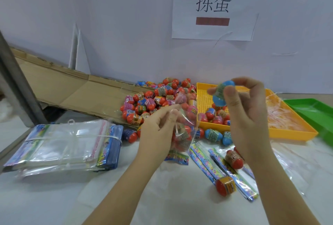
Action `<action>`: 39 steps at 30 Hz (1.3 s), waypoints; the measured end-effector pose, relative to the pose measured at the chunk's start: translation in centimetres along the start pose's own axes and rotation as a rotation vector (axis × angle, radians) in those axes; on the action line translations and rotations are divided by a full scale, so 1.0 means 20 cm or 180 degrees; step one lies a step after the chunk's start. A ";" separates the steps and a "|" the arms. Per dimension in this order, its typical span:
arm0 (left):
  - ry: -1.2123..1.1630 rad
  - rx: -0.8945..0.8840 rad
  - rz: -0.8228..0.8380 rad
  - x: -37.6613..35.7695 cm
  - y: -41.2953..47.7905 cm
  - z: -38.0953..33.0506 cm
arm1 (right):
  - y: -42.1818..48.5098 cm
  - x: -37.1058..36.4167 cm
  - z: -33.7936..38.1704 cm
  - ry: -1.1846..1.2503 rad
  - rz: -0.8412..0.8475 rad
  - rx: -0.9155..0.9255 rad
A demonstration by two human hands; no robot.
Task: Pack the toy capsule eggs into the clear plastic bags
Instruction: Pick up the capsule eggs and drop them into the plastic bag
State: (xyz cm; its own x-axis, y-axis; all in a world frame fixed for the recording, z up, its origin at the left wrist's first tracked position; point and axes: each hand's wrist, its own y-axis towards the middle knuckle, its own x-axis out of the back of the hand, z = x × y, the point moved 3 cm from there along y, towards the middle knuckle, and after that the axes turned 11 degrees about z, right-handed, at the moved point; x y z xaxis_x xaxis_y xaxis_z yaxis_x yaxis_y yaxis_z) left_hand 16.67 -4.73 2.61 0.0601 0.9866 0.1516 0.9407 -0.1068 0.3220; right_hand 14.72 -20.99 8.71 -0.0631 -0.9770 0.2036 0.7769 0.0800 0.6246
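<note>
Bare forearms (126, 185); nails prob. short, unpainted.

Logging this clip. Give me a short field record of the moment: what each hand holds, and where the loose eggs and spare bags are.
left hand: pinches the top of a clear bag with several eggs inside
right hand: holds a blue egg, raised to the right of the bag
loose eggs: pile of eggs behind the bag, more in the yellow tray
spare bags: banded stack of bags on the left
far right: green tray
</note>
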 end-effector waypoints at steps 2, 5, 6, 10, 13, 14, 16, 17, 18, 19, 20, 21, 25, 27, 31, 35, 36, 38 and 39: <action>-0.0296 0.0144 -0.0031 0.01 0.01 0.01 | 0.01 0.01 0.00 0.0337 -0.0103 -0.0008; -0.0564 0.0380 0.0108 0.01 0.01 0.02 | 0.01 -0.01 -0.01 0.0507 0.0029 0.0006; -0.0583 0.0450 0.0188 0.01 0.01 0.03 | 0.01 -0.02 -0.02 0.0515 0.0084 -0.0021; -0.0374 0.0573 0.0535 -0.01 0.00 0.05 | 0.01 -0.05 -0.06 0.0550 0.0125 -0.0219; -0.0232 0.0569 0.0713 -0.02 0.00 0.05 | 0.02 -0.04 -0.09 0.0664 0.0145 -0.0336; -0.0195 0.0562 0.0721 -0.03 0.00 0.05 | 0.02 -0.04 -0.09 0.0681 0.0182 -0.0359; -0.0232 0.0524 0.0725 -0.03 0.00 0.05 | 0.01 -0.04 -0.09 0.0519 0.0283 -0.0349; -0.0279 0.0503 0.0720 -0.03 0.00 0.05 | 0.01 -0.04 -0.08 0.0336 0.0313 -0.0336; -0.0306 0.0496 0.0708 -0.03 0.00 0.05 | 0.00 -0.04 -0.07 0.0111 0.0319 -0.0313; -0.0307 0.0500 0.0695 -0.03 0.00 0.05 | 0.00 -0.05 -0.07 -0.0112 0.0317 -0.0286; -0.0290 0.0512 0.0677 -0.03 0.00 0.04 | -0.01 -0.05 -0.07 -0.0353 0.0326 -0.0244; -0.0258 0.0523 0.0659 -0.03 0.00 0.04 | -0.01 -0.06 -0.07 -0.0629 0.0335 -0.0186; -0.0192 0.0458 0.0636 -0.03 0.00 0.03 | -0.03 -0.09 -0.10 -0.1540 0.0285 -0.0078; -0.0167 0.0424 0.0642 -0.03 -0.01 0.03 | -0.03 -0.10 -0.09 -0.2021 0.0193 0.0073; -0.0036 0.0292 0.0735 -0.04 -0.01 0.02 | -0.03 -0.10 -0.11 -0.2193 0.0311 -0.0067; -0.0045 0.0203 0.0699 -0.05 -0.02 0.01 | -0.04 -0.10 -0.13 -0.2012 0.0504 -0.0282; -0.0091 0.0198 0.0672 -0.05 -0.03 0.01 | -0.03 -0.11 -0.13 -0.1937 0.0587 -0.0286; -0.0138 0.0197 0.0601 -0.05 -0.03 0.01 | -0.03 -0.12 -0.13 -0.1869 0.0832 -0.0250; -0.0110 0.0194 0.0557 -0.05 -0.03 0.00 | -0.03 -0.13 -0.13 -0.1846 0.0964 -0.0237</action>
State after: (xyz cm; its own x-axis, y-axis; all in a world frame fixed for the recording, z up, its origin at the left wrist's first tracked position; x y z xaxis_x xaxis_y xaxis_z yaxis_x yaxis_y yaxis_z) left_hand 16.10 -5.63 2.19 0.2350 0.9574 0.1679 0.9333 -0.2705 0.2363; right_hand 15.96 -18.99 5.89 -0.1460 -0.6470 0.7484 0.8533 0.3004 0.4262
